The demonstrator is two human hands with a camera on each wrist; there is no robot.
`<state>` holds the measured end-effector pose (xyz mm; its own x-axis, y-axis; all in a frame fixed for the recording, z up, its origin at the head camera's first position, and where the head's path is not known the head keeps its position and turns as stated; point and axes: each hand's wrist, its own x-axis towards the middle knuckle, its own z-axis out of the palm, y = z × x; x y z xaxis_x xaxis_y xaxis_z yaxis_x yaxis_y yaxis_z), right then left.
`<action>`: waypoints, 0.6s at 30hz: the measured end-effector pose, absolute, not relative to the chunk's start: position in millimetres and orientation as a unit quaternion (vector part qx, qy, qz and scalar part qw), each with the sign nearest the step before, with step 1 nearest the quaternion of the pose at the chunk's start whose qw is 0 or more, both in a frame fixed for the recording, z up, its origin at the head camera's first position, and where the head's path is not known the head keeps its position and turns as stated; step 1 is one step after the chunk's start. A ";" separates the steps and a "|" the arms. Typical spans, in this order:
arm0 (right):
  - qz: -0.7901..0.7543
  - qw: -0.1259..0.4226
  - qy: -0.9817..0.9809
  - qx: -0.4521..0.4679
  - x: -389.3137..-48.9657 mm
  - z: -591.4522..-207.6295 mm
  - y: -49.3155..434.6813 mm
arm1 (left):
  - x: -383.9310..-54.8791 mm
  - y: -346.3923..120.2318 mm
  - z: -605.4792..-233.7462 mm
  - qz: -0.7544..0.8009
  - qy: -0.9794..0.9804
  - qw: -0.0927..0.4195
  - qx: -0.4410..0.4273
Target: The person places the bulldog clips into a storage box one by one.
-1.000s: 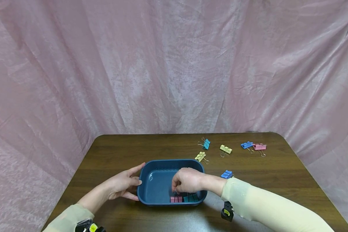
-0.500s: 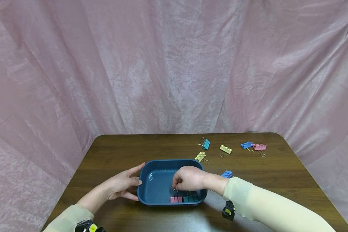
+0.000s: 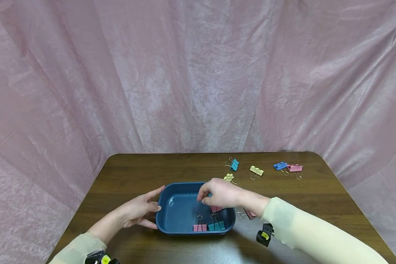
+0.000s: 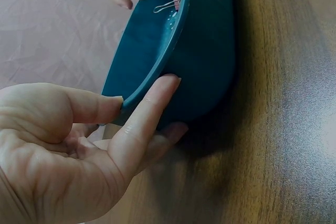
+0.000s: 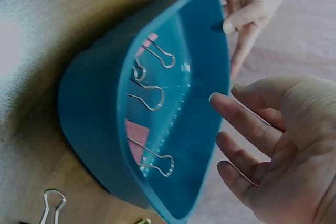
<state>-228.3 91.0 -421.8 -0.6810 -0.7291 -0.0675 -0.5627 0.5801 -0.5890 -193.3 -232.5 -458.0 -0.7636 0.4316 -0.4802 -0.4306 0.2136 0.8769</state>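
Note:
My left hand (image 3: 140,212) pinches the left rim of a dark blue plastic bin (image 3: 175,231); in the left wrist view its thumb is on the rim and the fingers press the outer wall. Over the bin's right half, my right hand (image 3: 219,192) hovers with loosely bent fingers, and the right wrist view finds nothing in them. Along the bin's front wall stand a pink binder clip (image 3: 200,227) and a teal binder clip (image 3: 216,226), wire handles up. Another pink binder clip (image 3: 216,209) lies behind them, partly hidden by the right hand.
Beyond the bin lie a yellow clip (image 3: 228,177), a teal clip (image 3: 234,164) and another yellow clip (image 3: 257,170). A blue clip (image 3: 279,166) and a pink clip (image 3: 295,168) lie together at back right. One pink clip (image 3: 250,214) shows beside my right forearm.
My right hand has let go of the front pink clip's handle and moved up and back, uncovering the clips in the bin. The left hand and bin stay put.

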 end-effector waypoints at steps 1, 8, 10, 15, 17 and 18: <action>-0.274 0.151 0.876 -0.368 -228.7 -419.5 92.7 | -193.3 -232.2 -458.1 0.627 0.700 0.343 -0.001; -0.286 0.125 0.879 -0.360 -230.3 -400.5 107.0 | -192.9 -231.8 -458.9 0.626 0.703 0.337 -0.008; -0.289 0.116 0.881 -0.355 -230.8 -395.1 111.7 | -192.6 -231.8 -458.7 0.626 0.703 0.337 -0.008; -0.295 0.089 0.888 -0.340 -232.5 -381.4 122.9 | -192.6 -231.4 -458.9 0.626 0.704 0.336 -0.006; -0.293 0.080 0.892 -0.334 -233.4 -376.6 126.9 | -192.8 -231.3 -459.1 0.627 0.703 0.336 -0.005; -0.293 0.077 0.893 -0.331 -233.8 -374.3 128.8 | -192.9 -231.1 -459.1 0.628 0.702 0.336 -0.005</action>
